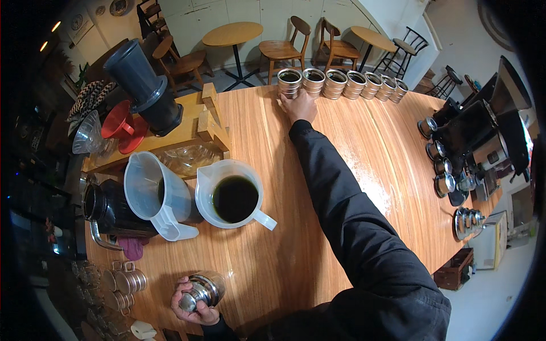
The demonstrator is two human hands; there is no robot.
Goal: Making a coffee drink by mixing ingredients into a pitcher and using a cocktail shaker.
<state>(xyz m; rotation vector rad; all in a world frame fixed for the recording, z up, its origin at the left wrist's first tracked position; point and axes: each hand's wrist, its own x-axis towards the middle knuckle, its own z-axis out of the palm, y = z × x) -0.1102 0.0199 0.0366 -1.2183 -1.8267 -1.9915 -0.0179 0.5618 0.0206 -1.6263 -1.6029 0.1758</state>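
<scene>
At the far edge of the table, my right hand [300, 106] reaches to the left end of a row of ribbed cups. Its fingers close around the lower front of the leftmost cup [289, 85], and the cup beside it [313, 83] stands right against them. Dark liquid shows in several of the cups. Near the front left, my left hand [193, 304] is closed around the domed metal top of a cocktail shaker [207, 287], which is tilted. Beyond it stands a translucent pitcher [207, 190] with dark liquid inside. A second translucent pitcher [149, 184] leans beside that one.
A wooden stand [213, 128] at the left bears a dark cylindrical brewer [136, 85] and a red dripper [121, 128]. A dark jug [108, 207] and ribbed mugs [126, 281] are at the left edge. A black machine [469, 133] and small metal containers [444, 184] line the right side.
</scene>
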